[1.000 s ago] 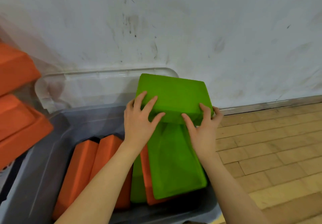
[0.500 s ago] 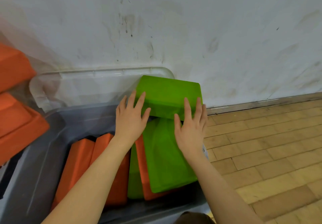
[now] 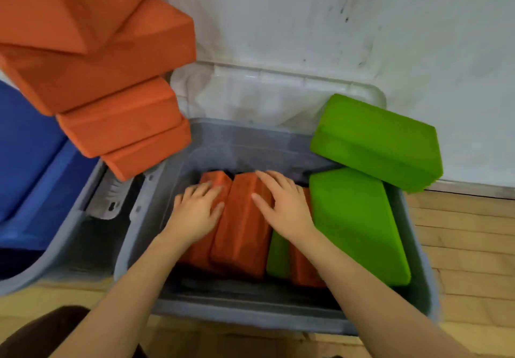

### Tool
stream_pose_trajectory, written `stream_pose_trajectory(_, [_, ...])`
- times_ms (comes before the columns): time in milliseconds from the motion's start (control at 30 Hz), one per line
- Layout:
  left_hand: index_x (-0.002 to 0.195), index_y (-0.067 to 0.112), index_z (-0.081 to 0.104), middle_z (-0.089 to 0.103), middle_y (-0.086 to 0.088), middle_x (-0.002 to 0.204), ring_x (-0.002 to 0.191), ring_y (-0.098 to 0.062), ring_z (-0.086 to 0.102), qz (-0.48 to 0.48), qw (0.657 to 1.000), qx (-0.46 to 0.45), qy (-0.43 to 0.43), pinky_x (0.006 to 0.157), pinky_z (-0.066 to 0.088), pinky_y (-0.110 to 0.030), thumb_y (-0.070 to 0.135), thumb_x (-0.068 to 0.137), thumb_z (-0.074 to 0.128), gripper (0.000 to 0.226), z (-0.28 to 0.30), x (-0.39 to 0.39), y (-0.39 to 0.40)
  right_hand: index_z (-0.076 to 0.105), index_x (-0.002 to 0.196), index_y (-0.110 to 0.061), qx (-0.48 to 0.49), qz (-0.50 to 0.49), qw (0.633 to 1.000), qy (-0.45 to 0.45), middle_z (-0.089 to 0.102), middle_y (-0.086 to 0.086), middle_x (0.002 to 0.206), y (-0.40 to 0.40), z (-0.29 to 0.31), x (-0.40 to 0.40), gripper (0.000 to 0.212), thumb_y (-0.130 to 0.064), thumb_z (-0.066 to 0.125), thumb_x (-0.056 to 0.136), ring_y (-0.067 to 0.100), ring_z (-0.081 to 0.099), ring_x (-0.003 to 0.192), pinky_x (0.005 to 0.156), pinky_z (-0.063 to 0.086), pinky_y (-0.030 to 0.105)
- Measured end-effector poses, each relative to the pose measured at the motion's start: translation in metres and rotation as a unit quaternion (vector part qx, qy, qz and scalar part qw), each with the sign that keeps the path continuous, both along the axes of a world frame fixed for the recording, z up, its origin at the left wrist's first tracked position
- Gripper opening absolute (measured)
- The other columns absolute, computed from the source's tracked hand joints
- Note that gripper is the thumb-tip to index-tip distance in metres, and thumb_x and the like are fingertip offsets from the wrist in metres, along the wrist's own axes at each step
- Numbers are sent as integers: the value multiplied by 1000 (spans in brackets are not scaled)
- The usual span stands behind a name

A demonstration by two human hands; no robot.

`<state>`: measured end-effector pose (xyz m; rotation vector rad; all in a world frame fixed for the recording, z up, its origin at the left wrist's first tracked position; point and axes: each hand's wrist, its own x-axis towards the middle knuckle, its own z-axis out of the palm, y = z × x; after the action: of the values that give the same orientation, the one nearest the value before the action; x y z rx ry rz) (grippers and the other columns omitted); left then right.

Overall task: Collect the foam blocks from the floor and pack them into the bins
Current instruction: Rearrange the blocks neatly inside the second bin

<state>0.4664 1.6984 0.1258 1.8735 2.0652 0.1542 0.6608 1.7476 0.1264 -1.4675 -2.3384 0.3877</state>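
Note:
A grey bin stands against the wall with foam blocks standing on edge inside. My left hand lies flat on the leftmost orange block. My right hand presses with spread fingers on the orange block beside it. To the right stand a thin green block, another orange block and a wide green block. A second green block rests tilted on the bin's back right corner, held by neither hand.
The bin's clear lid leans on the white wall behind it. A stack of orange blocks overhangs from the left. A second grey bin with blue blocks stands at the left. Wooden floor lies to the right.
Both hands have let go of the top green block, which now rests on the bin's corner, and have moved left onto the orange blocks. The view has shifted left and down.

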Motion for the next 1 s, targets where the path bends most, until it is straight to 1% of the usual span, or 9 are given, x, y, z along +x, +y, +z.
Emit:
stream_pose_trajectory(133, [149,27,20,6,3,158,142,-26,12,-14,991,-131,9,112,17,-45,35,100,34,52,-24,-14,-15,29,146,-37,-131,108,979,-110,26,-2,155,-18,-39,-16,84,-74,14,71,25,26,140,110,20,39])
stream_pose_trajectory(233, [150,27,13,-4,2,159,144,-27,4,-31,981,-191,20,113,14,-48,39,100,30,55,-37,-11,-17,25,147,-38,-149,152,960,-183,11,-7,159,-25,-57,-14,101,-84,13,57,23,12,145,114,6,40])
stream_pose_trajectory(367, [148,36,-6,-9,9,158,144,-35,-2,-41,976,-212,-3,113,7,-53,41,99,32,62,-40,-7,-16,32,142,-32,-111,119,963,-216,18,-2,156,-27,-55,-1,106,-89,37,53,28,11,144,115,-6,42])
stream_pose_trajectory(433, [147,38,-11,-9,15,157,143,-37,-3,-62,975,-213,-18,112,6,-59,40,98,33,65,-39,-3,-16,28,145,-26,-122,127,960,-219,13,4,157,-32,-56,3,112,-85,57,54,31,7,145,114,-10,45])
stream_pose_trajectory(533, [148,35,-12,-19,19,153,143,-36,-6,-82,970,-226,-26,112,8,-60,38,95,41,75,-40,1,-19,18,149,-20,-128,142,952,-238,3,9,159,-40,-60,1,122,-77,67,54,35,3,145,114,-12,48])
stream_pose_trajectory(667, [145,40,-15,-28,13,152,142,-40,4,-99,969,-225,19,111,16,-56,50,91,45,81,-45,-6,-22,14,150,-20,-153,142,952,-226,-5,10,159,-38,-57,1,104,-66,63,71,36,12,143,115,-9,49])
stream_pose_trajectory(767, [142,50,-13,-27,14,152,136,-45,23,-68,970,-233,-22,109,28,-50,54,93,40,72,-49,-8,-21,17,150,-25,-143,151,953,-220,-5,9,159,-35,-51,2,85,-61,54,82,34,13,144,109,-15,58])
stream_pose_trajectory(933, [146,46,-1,-18,18,154,130,-38,24,-68,983,-162,-58,110,18,-48,49,98,30,57,-43,-6,-20,23,149,-30,-149,134,969,-147,-7,11,159,-34,-46,4,65,-57,37,91,35,10,144,113,-2,57])
stream_pose_trajectory(1000, [146,45,3,-17,20,154,130,-35,21,-77,985,-134,-70,110,15,-45,55,95,31,59,-38,-6,-21,26,148,-31,-159,110,975,-111,-9,15,158,-36,-44,6,57,-48,41,95,35,13,144,114,6,54])
